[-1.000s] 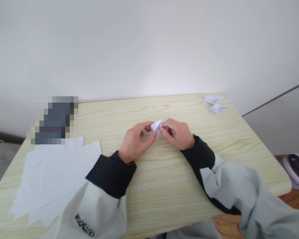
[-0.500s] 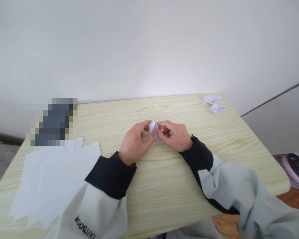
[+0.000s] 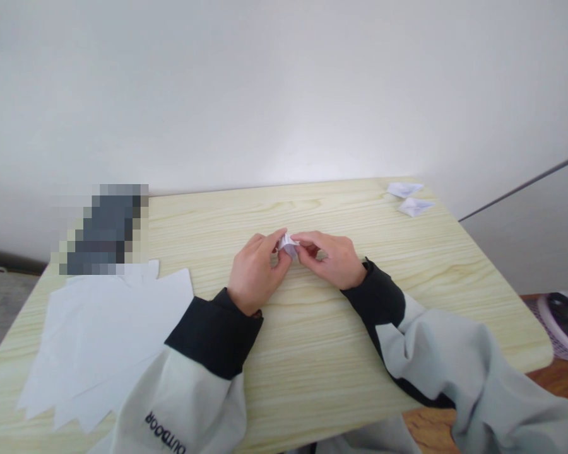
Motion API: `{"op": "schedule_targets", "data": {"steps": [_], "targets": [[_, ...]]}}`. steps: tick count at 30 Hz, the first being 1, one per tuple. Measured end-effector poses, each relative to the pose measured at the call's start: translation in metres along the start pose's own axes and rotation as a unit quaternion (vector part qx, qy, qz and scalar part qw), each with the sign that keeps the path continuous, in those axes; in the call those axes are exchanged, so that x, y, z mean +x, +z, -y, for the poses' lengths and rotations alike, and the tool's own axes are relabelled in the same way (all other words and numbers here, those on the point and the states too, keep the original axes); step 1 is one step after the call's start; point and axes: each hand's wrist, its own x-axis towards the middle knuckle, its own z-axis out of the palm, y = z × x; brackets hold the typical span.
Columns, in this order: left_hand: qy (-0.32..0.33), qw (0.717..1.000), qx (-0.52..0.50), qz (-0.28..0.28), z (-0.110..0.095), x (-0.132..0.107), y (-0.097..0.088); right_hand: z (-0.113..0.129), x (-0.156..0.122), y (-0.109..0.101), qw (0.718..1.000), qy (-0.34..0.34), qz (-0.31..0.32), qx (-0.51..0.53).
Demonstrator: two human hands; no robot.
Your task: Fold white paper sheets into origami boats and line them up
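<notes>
A small piece of folded white paper is pinched between both hands over the middle of the table. My left hand grips its left side with thumb and fingers. From the right, my right hand holds its other edge between thumb and forefinger. Fingertips cover parts of the paper, so its full shape is hidden. Two folded white paper boats, a rear one and a nearer one, lie at the table's far right corner.
Several loose white sheets fan out on the left of the wooden table. Behind them lies a dark pixelated object. A white wall borders the table's back. A pink basket stands on the floor at right.
The folded paper has turned in the fingers, and its top edge now shows several layers. Both hands have shifted slightly and closed nearer together around it.
</notes>
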Motion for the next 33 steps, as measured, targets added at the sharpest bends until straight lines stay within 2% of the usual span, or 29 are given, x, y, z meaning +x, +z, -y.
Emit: {"op": "schedule_targets", "data": {"steps": [5, 10, 15, 18, 23, 27, 30, 33], "targets": [[-0.076, 0.994, -0.074, 0.003, -0.002, 0.002, -0.002, 0.000, 0.001, -0.001, 0.999, -0.026, -0.034, -0.013], [-0.156, 0.962, -0.220, 0.027, -0.003, 0.005, -0.003, -0.002, 0.001, -0.002, 0.998, -0.021, -0.052, 0.027], [-0.168, 0.928, -0.328, 0.048, -0.001, 0.008, -0.006, -0.005, 0.000, -0.004, 0.996, -0.022, -0.062, 0.057], [-0.175, 0.917, -0.352, 0.065, -0.002, 0.009, -0.010, -0.007, 0.001, -0.005, 0.995, -0.028, -0.068, 0.065], [-0.227, 0.893, -0.383, 0.065, -0.002, 0.011, -0.010, -0.008, 0.001, -0.006, 0.992, -0.066, -0.075, 0.072], [-0.219, 0.871, -0.435, 0.067, 0.002, 0.009, -0.006, -0.006, 0.001, -0.009, 0.992, -0.075, -0.055, 0.080], [-0.218, 0.862, -0.454, 0.060, 0.005, 0.008, -0.005, -0.005, 0.000, -0.009, 0.994, -0.048, -0.043, 0.089], [-0.226, 0.857, -0.461, 0.049, 0.005, 0.008, -0.004, -0.006, -0.001, -0.007, 0.993, 0.019, -0.044, 0.108]]}}
